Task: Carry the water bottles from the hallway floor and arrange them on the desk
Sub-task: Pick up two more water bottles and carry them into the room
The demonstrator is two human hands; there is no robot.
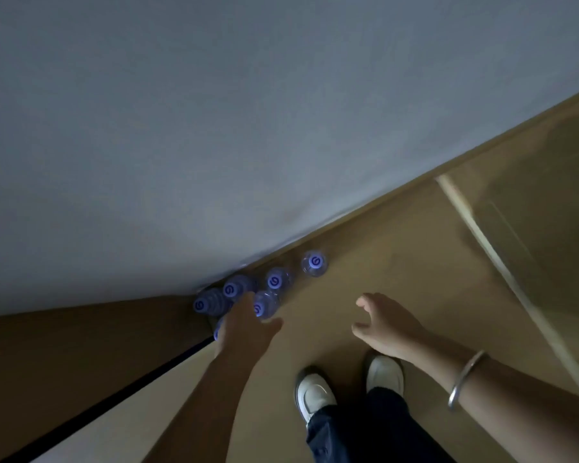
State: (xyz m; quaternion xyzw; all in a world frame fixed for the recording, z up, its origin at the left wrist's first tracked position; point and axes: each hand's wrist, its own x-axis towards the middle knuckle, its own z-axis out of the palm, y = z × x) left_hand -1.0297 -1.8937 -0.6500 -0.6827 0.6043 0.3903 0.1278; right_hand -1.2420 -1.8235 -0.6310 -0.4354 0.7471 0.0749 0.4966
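Several clear water bottles with blue caps stand on the hallway floor against the wall. One bottle (313, 263) stands apart at the right; others (276, 280) (234, 289) (208, 304) cluster in the corner. My left hand (244, 324) reaches down over the cluster, its fingers covering part of a bottle (264, 305); whether it grips one is hidden. My right hand (386, 324) hovers above the bare floor to the right of the bottles, fingers loosely spread and holding nothing.
A pale wall (248, 128) fills the upper view and meets the tan floor (398, 255) along a baseboard. A brown door or panel (81, 345) stands at the left. My feet in white shoes (315, 392) stand just below the hands. A light strip (502, 262) crosses the floor at right.
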